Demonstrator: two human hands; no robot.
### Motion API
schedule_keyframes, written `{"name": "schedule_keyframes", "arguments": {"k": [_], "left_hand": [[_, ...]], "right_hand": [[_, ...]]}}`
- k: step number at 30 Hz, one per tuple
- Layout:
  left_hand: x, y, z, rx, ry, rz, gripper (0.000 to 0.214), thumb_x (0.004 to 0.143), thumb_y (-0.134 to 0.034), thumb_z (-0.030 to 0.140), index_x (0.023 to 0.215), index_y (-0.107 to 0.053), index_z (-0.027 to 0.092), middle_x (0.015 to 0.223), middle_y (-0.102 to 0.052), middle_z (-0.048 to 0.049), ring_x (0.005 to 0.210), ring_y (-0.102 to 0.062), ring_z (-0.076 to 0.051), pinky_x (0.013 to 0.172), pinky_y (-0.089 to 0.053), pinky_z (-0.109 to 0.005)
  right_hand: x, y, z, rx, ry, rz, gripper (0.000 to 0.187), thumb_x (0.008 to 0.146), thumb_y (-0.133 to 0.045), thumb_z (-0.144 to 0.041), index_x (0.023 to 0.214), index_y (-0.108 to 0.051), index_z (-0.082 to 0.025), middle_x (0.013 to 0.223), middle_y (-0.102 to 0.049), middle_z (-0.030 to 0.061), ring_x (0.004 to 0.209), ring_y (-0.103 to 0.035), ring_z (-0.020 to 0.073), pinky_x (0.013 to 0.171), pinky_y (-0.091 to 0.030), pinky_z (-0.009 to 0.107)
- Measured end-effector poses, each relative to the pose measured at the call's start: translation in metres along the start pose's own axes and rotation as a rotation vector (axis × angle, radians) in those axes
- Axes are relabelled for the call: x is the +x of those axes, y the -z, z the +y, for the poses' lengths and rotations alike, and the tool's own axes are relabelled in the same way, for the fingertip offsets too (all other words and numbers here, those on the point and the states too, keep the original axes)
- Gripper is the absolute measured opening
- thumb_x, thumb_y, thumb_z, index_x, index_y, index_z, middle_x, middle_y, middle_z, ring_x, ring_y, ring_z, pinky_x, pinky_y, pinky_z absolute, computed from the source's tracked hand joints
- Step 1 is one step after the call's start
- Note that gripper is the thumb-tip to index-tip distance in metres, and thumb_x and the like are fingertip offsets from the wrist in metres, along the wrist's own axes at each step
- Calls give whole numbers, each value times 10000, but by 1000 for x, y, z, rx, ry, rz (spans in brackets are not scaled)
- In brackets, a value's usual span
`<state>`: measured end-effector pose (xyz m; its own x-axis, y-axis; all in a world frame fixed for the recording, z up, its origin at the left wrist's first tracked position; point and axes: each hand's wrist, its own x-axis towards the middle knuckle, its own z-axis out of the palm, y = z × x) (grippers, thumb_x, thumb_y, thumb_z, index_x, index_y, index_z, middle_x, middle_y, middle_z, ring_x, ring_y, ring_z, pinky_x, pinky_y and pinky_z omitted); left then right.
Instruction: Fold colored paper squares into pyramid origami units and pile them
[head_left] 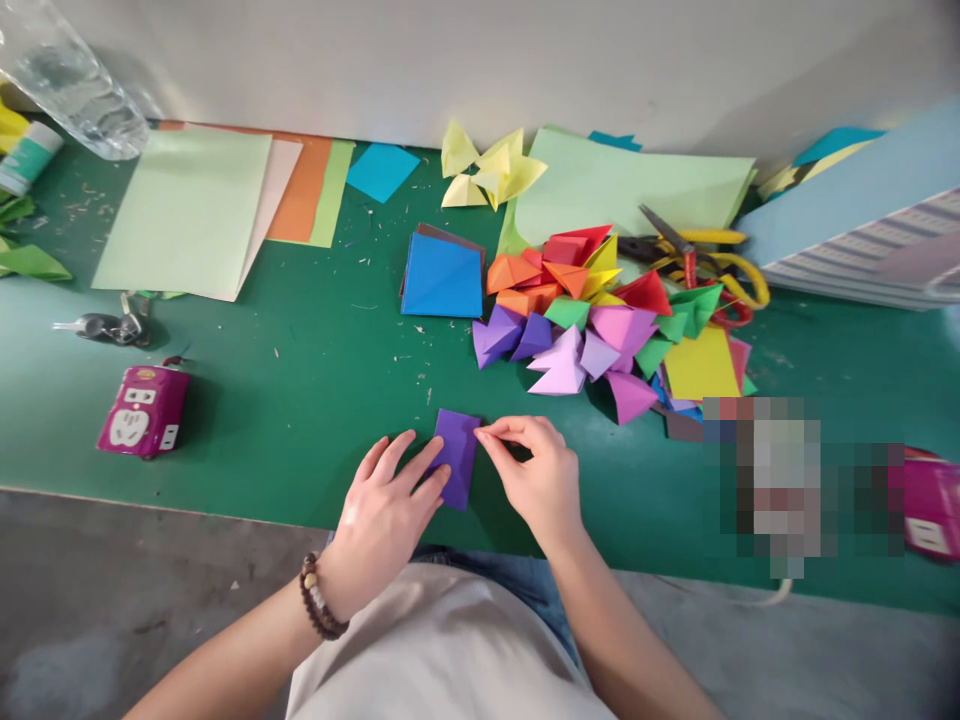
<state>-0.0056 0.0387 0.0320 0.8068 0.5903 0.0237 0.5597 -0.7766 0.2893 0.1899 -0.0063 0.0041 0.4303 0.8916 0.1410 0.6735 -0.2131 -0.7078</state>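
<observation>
A purple sheet of paper (457,460), folded into a narrow rectangle, lies on the green table in front of me. My left hand (390,500) rests flat with its fingers spread, the fingertips on the paper's left side. At the upper right edge of the paper, my right hand (534,465) pinches with thumb and forefinger, seemingly on the paper's edge. Beyond the hands sits a stack of square papers (442,275), blue on top. To its right is a pile of folded paper pieces (577,330) in several colours.
Scissors (686,255) lie behind the folded pieces. Large pale sheets (187,210) lie at the back left, near a plastic bottle (75,80). A purple socket block (142,410) and keys (112,325) sit at left. A blue box (862,220) stands at the back right.
</observation>
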Motion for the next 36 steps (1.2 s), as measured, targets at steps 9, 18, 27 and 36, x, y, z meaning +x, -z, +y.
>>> {"name": "schedule_keyframes", "arguments": {"k": [9,18,27,36], "left_hand": [[1,4,2,-19,17,10,242,931,-532,247,1141,-652,255,1397,-542,6,1294,-454,-273,1064,-418,-484],[0,0,0,-21,3,36,245,937,-523,273,1143,-654,266,1396,-543,15,1291,-448,-281,1060,-412,-492],[-2,0,1,-48,17,46,264,935,-527,272,1170,-649,280,1385,-553,5,1311,-426,-264,1083,-385,-481],[-3,-2,1,-45,20,33,285,944,-511,275,1203,-630,290,1406,-532,11,1317,-418,-266,1081,-382,-486]], "right_hand": [[7,-3,0,25,-43,7,137,848,-636,-339,786,-627,-218,782,-702,39,741,-636,196,736,-495,350],[20,2,10,14,95,-20,131,884,-599,-338,890,-643,-215,822,-710,37,657,-608,166,660,-506,308],[23,10,17,-141,418,-239,233,938,-531,-317,777,-669,-221,770,-644,34,726,-631,148,667,-491,266],[4,12,19,-84,528,-324,214,932,-544,-287,767,-662,-217,755,-682,33,714,-635,163,672,-489,290]]}}
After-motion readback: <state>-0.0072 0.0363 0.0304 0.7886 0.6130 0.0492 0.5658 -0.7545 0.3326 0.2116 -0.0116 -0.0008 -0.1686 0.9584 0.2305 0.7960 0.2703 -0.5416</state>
